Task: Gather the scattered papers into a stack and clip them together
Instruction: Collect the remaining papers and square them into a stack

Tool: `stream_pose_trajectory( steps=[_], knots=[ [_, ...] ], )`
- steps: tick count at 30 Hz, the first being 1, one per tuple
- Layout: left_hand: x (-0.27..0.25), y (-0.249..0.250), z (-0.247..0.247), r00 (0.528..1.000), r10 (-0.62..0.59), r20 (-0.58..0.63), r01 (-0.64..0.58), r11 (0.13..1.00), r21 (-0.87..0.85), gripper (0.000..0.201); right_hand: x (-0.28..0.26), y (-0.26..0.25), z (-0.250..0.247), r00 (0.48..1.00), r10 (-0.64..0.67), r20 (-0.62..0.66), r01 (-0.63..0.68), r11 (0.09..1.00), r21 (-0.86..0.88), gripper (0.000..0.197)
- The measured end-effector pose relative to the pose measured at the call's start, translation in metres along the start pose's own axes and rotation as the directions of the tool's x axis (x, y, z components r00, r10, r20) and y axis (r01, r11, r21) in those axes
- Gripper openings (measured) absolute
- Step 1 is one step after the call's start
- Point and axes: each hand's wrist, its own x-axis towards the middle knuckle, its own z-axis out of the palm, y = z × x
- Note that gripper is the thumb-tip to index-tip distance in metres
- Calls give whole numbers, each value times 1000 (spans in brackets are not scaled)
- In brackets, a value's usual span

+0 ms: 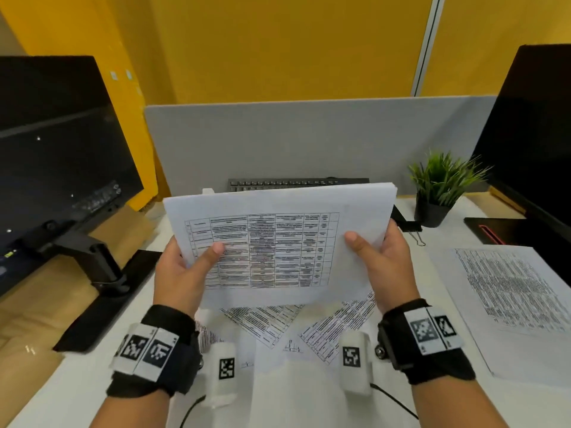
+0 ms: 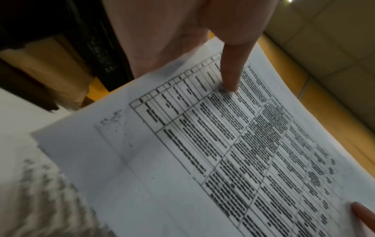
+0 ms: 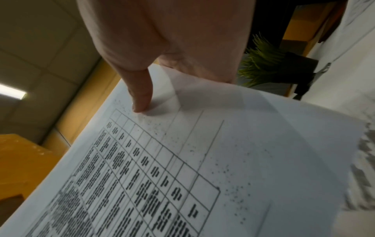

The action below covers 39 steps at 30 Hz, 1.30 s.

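A stack of papers (image 1: 278, 236) with a printed table on top is held up above the desk, tilted toward me. My left hand (image 1: 182, 267) grips its left edge, thumb on the top sheet, and my right hand (image 1: 383, 257) grips its right edge the same way. The left wrist view shows the stack of papers (image 2: 223, 152) under my left thumb; in the right wrist view the papers (image 3: 182, 160) lie under my right thumb. More printed sheets (image 1: 293, 329) lie fanned out on the white desk below. Another sheet (image 1: 513, 301) lies at the right. A black binder clip (image 1: 409, 227) sits behind the stack.
A black keyboard (image 1: 296, 182) stands against the grey divider (image 1: 309, 137). A small potted plant (image 1: 438, 189) is at the back right. Dark monitors (image 1: 55, 156) flank the desk on both sides, the left one on a stand with a black base (image 1: 102, 304).
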Motion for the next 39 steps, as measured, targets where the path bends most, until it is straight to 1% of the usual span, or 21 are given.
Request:
stream_pose_trajectory(
  steps=[3,6,9,10,12,14,15,17,18,19,20,21,22,23,24,25,28,30,33,37,39],
  knots=[
    [-8,-17,-2,997,-81,16,81,997,0,39,-9,15,0,997,75,-22,-76,996,-45,36],
    [-13,-29,-3,990,-141,27,140,990,27,28,-19,25,-2,991,131,-21,-132,983,-125,49],
    [-6,-13,-3,996,-73,44,70,996,58,23,-15,2,2,990,-71,-122,29,948,-317,69],
    [-2,-2,-3,999,-14,52,9,995,104,22,-13,-12,6,970,-202,-133,123,884,-451,78],
    [5,20,0,987,123,101,-140,974,178,20,-13,-42,20,891,-450,54,355,619,-700,93],
    [6,45,8,945,251,209,-296,929,223,19,-10,-65,35,837,-457,300,485,367,-794,95],
    [5,56,14,915,310,257,-374,891,258,19,-6,-73,40,831,-411,374,520,339,-784,85],
    [5,73,25,829,485,278,-559,728,396,13,2,-82,45,836,-348,424,545,443,-712,45],
    [8,75,27,778,579,245,-615,621,485,17,4,-82,45,849,-335,409,528,525,-668,26],
    [11,76,28,756,634,163,-602,576,553,35,4,-81,44,872,-325,366,489,609,-625,15],
    [14,75,28,776,629,36,-534,625,569,62,4,-81,43,893,-325,312,450,686,-572,14],
    [17,76,28,833,548,-75,-449,749,488,90,2,-79,41,911,-325,254,412,757,-508,18],
    [21,73,28,897,426,-119,-375,875,306,108,2,-78,39,927,-320,195,374,821,-431,21],
    [24,68,27,947,308,-88,-300,949,93,115,2,-75,39,941,-307,142,338,871,-357,23],
    [27,60,26,978,208,-18,-209,975,-77,111,3,-70,38,956,-277,97,293,913,-285,22],
    [28,53,24,991,125,49,-117,983,-145,102,4,-62,38,971,-230,62,238,946,-219,24],
    [17,24,24,990,-14,138,21,999,-44,69,0,-24,32,999,-33,10,34,996,-83,34],
    [3,4,25,992,-66,111,62,997,38,49,-10,3,27,996,81,24,-78,992,-96,37],
    [-8,-16,24,992,-113,58,108,991,84,41,-21,21,26,987,155,44,-148,980,-130,36],
    [4,-5,9,997,-57,-45,63,989,137,29,-5,10,35,979,132,152,-109,982,-154,26],
    [13,8,-11,991,-8,-135,33,983,183,31,11,4,37,974,122,189,-74,967,-244,22]
  ],
)
